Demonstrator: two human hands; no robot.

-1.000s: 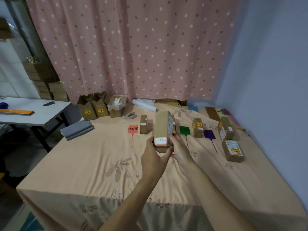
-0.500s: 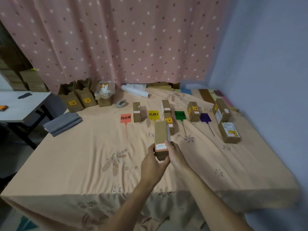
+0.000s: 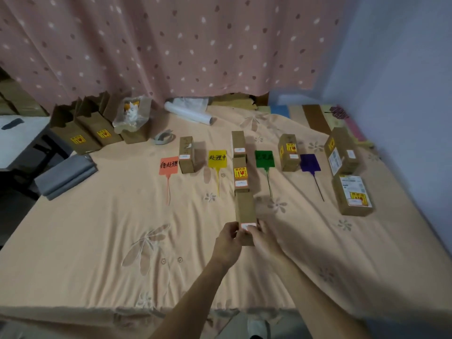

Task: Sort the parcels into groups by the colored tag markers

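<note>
I see a peach bedsheet carrying four colored tags mid-frame, cardboard parcels beside them, grey cloth at left.

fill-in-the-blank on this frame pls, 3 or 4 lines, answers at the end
1. Both hands, left hand and right hand, hold one cardboard ____.
2. Between the orange tag and the green tag lies the ____ tag.
3. The tag farthest right is ____.
4. The folded grey cloth lies on the bed's ____ edge.

Answers: parcel; yellow; purple; left
</note>
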